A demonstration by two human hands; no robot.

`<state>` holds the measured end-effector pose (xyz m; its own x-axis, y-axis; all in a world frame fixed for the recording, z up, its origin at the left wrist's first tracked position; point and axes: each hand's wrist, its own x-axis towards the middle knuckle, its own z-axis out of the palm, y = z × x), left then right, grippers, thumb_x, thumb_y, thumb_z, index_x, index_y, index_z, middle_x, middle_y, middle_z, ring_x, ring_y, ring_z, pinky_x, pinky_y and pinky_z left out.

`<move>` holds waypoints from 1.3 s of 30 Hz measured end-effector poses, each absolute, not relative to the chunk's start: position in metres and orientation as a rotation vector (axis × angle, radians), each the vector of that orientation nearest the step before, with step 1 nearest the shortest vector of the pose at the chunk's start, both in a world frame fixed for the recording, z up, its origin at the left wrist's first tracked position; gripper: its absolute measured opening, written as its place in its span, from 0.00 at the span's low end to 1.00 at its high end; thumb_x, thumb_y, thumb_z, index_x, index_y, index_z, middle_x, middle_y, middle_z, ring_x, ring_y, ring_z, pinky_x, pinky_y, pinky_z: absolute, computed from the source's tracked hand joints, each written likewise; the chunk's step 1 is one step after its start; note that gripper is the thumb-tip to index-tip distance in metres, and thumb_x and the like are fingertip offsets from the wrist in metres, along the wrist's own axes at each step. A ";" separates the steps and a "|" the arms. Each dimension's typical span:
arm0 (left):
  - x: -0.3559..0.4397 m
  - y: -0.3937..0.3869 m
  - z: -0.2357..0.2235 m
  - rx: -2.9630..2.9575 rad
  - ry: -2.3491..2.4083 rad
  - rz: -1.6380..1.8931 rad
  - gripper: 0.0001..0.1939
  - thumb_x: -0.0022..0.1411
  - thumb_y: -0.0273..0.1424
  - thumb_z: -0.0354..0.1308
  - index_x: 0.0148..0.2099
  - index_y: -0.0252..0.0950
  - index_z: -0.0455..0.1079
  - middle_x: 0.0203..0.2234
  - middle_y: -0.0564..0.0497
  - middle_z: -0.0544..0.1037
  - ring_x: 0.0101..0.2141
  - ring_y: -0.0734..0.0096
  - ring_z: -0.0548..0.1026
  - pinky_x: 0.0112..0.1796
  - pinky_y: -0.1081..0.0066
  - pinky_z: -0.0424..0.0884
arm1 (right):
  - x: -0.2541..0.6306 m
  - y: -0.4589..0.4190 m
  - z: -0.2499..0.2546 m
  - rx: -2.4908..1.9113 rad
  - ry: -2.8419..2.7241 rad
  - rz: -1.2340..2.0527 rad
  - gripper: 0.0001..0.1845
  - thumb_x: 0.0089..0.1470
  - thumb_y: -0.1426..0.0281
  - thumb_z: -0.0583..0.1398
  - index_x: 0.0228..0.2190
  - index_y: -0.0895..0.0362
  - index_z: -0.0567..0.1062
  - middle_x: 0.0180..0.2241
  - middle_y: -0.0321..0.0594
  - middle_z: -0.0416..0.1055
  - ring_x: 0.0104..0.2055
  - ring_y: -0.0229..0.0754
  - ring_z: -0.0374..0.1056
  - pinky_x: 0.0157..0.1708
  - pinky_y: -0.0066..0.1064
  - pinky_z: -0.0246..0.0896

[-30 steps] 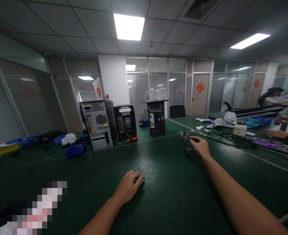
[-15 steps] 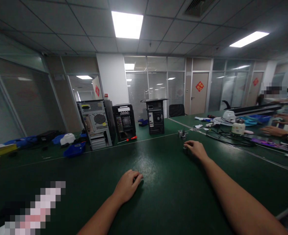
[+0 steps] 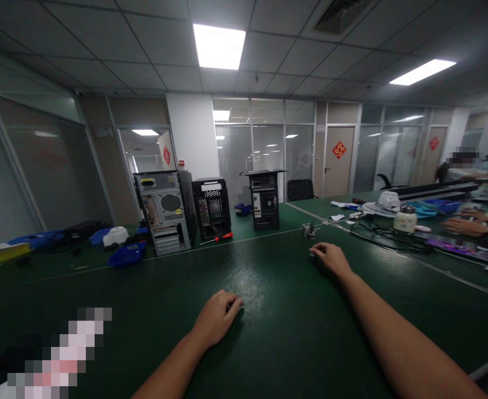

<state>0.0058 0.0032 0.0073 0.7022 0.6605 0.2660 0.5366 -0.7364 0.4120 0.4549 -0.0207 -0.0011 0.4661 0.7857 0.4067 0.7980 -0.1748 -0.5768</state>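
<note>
My left hand [image 3: 219,317] rests on the green tabletop [image 3: 277,332] with its fingers curled in. A dark spot shows between thumb and fingers, too small to tell what it is. Further forward and to the right, my right hand [image 3: 330,260] has thumb and fingers pinched round a small metal part [image 3: 312,254] low over the table, mostly hidden by the fingertips. Just beyond that hand stand small silvery metal pieces [image 3: 309,230], close together on the table.
Three computer cases, a grey one [image 3: 167,210], a black one [image 3: 212,208] and another black one [image 3: 264,200], stand at the back. A red-handled screwdriver [image 3: 224,237] and a blue bin [image 3: 127,253] lie near them. Cables, a cream jar [image 3: 405,220] and a co-worker's hands [image 3: 466,224] are at right.
My right hand has shifted very slightly, and less of the metal part shows under its fingers. My left hand stays in place. The view has tilted a little.
</note>
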 end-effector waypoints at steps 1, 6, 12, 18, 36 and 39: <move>0.006 0.003 0.007 2.607 0.945 0.579 0.24 0.72 0.43 0.41 0.37 0.38 0.74 0.32 0.48 0.76 0.38 0.63 0.71 0.39 0.69 0.62 | 0.454 -0.021 0.000 -1.958 -1.315 -0.015 0.17 0.55 0.56 0.61 0.38 0.53 0.82 0.38 0.42 0.80 0.40 0.46 0.74 0.40 0.33 0.64; 0.005 0.004 0.006 2.596 0.939 0.590 0.24 0.73 0.43 0.41 0.36 0.38 0.74 0.31 0.48 0.76 0.37 0.63 0.71 0.38 0.69 0.62 | 0.449 -0.024 0.004 -1.992 -1.323 -0.040 0.16 0.56 0.56 0.61 0.37 0.53 0.80 0.38 0.42 0.80 0.39 0.45 0.74 0.38 0.31 0.63; 0.007 0.004 0.007 2.601 0.927 0.594 0.23 0.73 0.42 0.41 0.36 0.38 0.74 0.32 0.48 0.77 0.38 0.63 0.71 0.40 0.68 0.62 | 0.446 -0.026 0.006 -2.025 -1.307 -0.098 0.14 0.59 0.58 0.58 0.39 0.52 0.79 0.39 0.42 0.79 0.39 0.44 0.74 0.38 0.32 0.63; 0.007 0.002 0.008 2.610 0.930 0.590 0.24 0.73 0.43 0.41 0.35 0.38 0.73 0.31 0.48 0.77 0.38 0.63 0.71 0.40 0.68 0.62 | 0.445 -0.025 0.005 -2.044 -1.359 -0.149 0.12 0.57 0.60 0.60 0.38 0.54 0.79 0.40 0.43 0.79 0.41 0.45 0.73 0.40 0.32 0.63; 0.007 0.002 0.005 2.627 0.926 0.594 0.25 0.72 0.44 0.41 0.36 0.38 0.75 0.32 0.47 0.77 0.38 0.63 0.71 0.41 0.68 0.63 | 0.449 -0.019 -0.006 -2.002 -1.290 0.089 0.14 0.55 0.60 0.61 0.40 0.54 0.78 0.41 0.44 0.78 0.43 0.46 0.74 0.43 0.34 0.66; 0.007 0.004 0.004 2.627 0.924 0.598 0.24 0.72 0.44 0.42 0.36 0.38 0.75 0.32 0.47 0.77 0.38 0.63 0.71 0.41 0.68 0.63 | 0.450 -0.024 -0.006 -2.002 -1.391 0.110 0.19 0.51 0.60 0.64 0.45 0.54 0.78 0.44 0.45 0.78 0.46 0.48 0.73 0.46 0.35 0.65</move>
